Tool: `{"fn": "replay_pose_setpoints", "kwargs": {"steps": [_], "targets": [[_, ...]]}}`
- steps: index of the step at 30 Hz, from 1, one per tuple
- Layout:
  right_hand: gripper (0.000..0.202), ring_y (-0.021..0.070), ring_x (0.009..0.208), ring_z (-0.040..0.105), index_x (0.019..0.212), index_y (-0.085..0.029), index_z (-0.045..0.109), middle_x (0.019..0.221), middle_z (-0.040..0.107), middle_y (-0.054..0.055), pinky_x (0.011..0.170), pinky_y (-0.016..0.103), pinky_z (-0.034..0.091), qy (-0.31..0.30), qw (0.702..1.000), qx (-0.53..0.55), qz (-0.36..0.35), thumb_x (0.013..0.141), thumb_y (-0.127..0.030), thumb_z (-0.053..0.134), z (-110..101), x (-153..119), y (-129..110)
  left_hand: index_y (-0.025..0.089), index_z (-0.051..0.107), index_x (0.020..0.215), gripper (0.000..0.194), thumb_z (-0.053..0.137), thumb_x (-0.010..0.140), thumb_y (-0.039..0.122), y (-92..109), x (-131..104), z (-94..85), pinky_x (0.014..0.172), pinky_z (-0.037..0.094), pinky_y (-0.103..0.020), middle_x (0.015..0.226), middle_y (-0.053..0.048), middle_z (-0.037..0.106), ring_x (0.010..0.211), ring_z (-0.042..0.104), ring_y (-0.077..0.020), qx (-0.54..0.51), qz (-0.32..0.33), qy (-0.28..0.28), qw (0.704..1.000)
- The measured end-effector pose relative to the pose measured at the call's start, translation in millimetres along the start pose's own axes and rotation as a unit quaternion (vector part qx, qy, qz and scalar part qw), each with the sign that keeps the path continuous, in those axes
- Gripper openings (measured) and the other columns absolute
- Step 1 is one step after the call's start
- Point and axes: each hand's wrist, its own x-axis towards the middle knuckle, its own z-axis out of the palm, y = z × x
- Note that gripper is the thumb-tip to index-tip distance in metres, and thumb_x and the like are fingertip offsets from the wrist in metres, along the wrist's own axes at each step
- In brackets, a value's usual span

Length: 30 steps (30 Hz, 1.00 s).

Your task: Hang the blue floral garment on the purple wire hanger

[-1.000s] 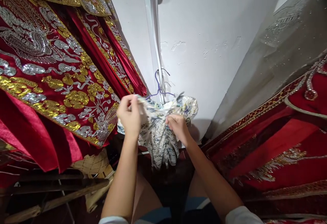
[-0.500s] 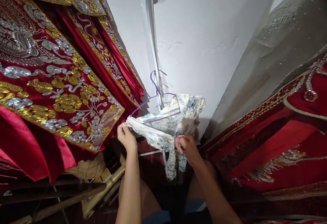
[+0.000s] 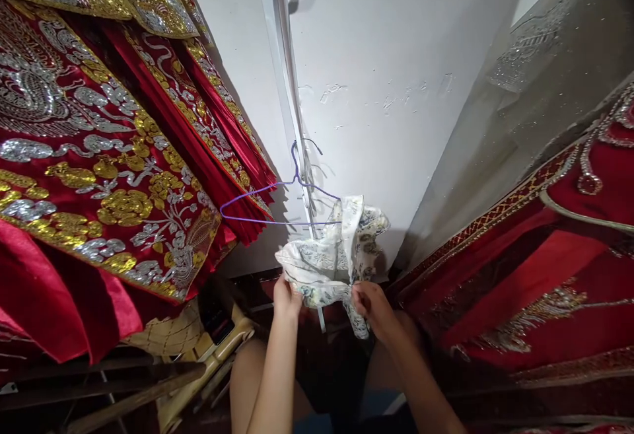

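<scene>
A white garment with a blue and yellow floral print [image 3: 317,277] hangs by its right side from a purple hanger [image 3: 247,193]. The hanger's left arm is bare. My left hand [image 3: 287,298] is closed on the garment's left edge, below the hanger. At the garment's front middle, my right hand [image 3: 370,305] pinches the cloth where the two sides meet. A gathered end of the fabric dangles under my right hand. The hanger's hook stands upright beside a white metal pole [image 3: 284,57]; whether it rests on anything is unclear.
Red cloth with gold and silver sequin embroidery [image 3: 123,203] hangs on the left. More beaded red fabric [image 3: 545,275] and a sheer grey cloth [image 3: 495,117] hang on the right. A bamboo-like chair [image 3: 212,355] stands at lower left, and a white wall [image 3: 371,44] is behind.
The garment's left side has come off the hanger's left arm. My left hand has moved right and slightly down with it. My right hand has shifted slightly right and down, still pinching the cloth.
</scene>
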Motion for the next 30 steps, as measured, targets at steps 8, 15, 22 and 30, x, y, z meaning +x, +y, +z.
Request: {"fn": "replay_pose_setpoints", "kwargs": {"steps": [8,15,22,30], "targets": [[0.025,0.0163,0.069,0.053,0.076,-0.019,0.065,0.076,0.061,0.002,0.062,0.027,0.042,-0.002,0.982,-0.177,-0.071,0.082,-0.043,0.065,-18,1,-36,0.018,0.067,0.087,0.021,0.076,0.081,0.037,4,-60,46.8,0.069,0.052,-0.021,0.086,-0.001,0.067,0.073,0.064,-0.0123,0.068,0.105,-0.156,0.980],[0.013,0.0166,0.072,0.055,0.082,-0.018,0.063,0.075,0.060,-0.001,0.068,0.027,0.046,-0.260,0.939,-0.206,-0.086,0.079,-0.029,0.068,33,8,-60,0.021,0.071,0.085,0.025,0.062,0.092,0.044,19,-85,57.6,0.097,0.046,-0.035,0.109,-0.010,0.062,0.110,0.058,-0.0253,0.357,0.360,-0.229,0.831],[0.011,0.0190,0.072,0.056,0.075,-0.019,0.064,0.074,0.063,0.002,0.066,0.029,0.045,-0.189,0.923,-0.244,-0.230,0.076,-0.021,0.054,52,32,-121,0.024,0.066,0.117,0.035,0.065,0.089,0.045,57,-75,8.3,0.096,0.047,-0.034,0.105,-0.005,0.068,0.102,0.062,-0.0261,0.487,0.117,-0.361,0.787],[0.019,0.0184,0.073,0.056,0.084,-0.018,0.067,0.075,0.065,0.003,0.065,0.026,0.043,-0.031,0.912,-0.348,-0.216,0.081,-0.027,0.050,55,104,-125,0.018,0.069,0.084,0.036,0.050,0.094,0.047,111,-72,-26.6,0.076,0.047,-0.028,0.080,-0.003,0.069,0.079,0.059,-0.0223,0.671,0.162,-0.316,0.651]]}}
